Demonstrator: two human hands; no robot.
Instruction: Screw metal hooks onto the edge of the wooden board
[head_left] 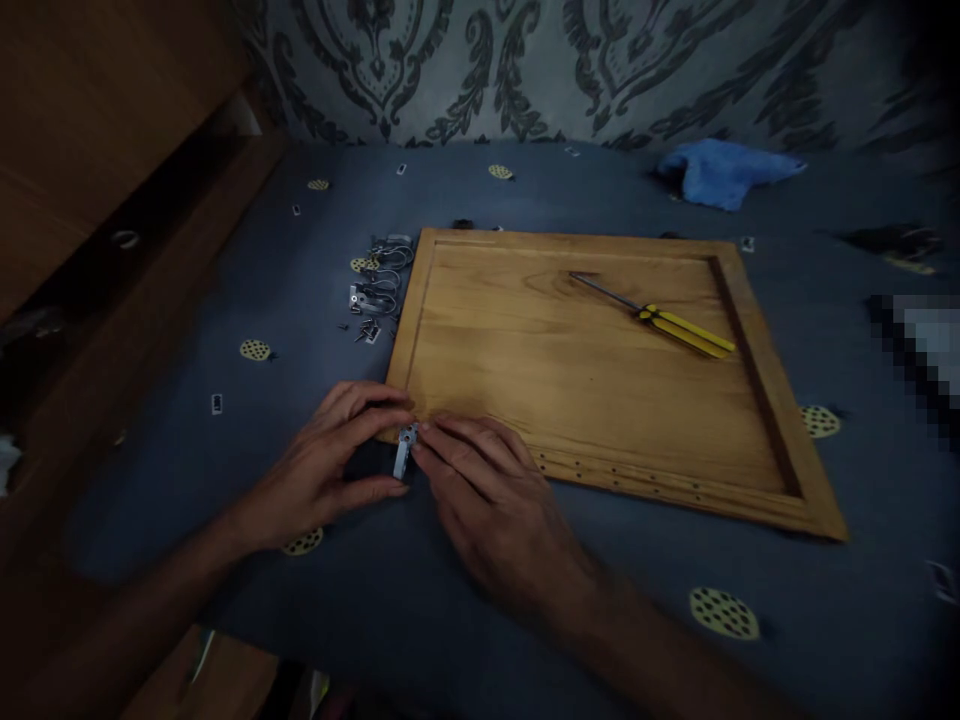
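Head view, and we're looking down at a large honey-coloured wooden panel with a raised frame [585,390], lying flat on a blue cloth dotted with yellow circles [225,330]. All the action is at the panel's near-left corner. The left hand [330,465] and the right hand [487,505] meet there over a small grey metal fitting [403,452] that stands just off the panel's edge, touching or almost touching the corner.

The left fingers are curled in, thumb below and forefinger above, clamped on the fitting from the left. The right fingers lie stretched and close together with their tips against its top end. We cannot tell whether they grip it or only press on it.

Further up the panel's left edge sits a small heap of silver metal hinges and screws [379,285] on the cloth. On the panel itself, well apart from the hands, rests a yellow-handled screwdriver [686,330], lying at a slant near the far-right corner. Beyond it is a crumpled light-blue rag [720,170], close to the grey patterned wallpaper [525,60].
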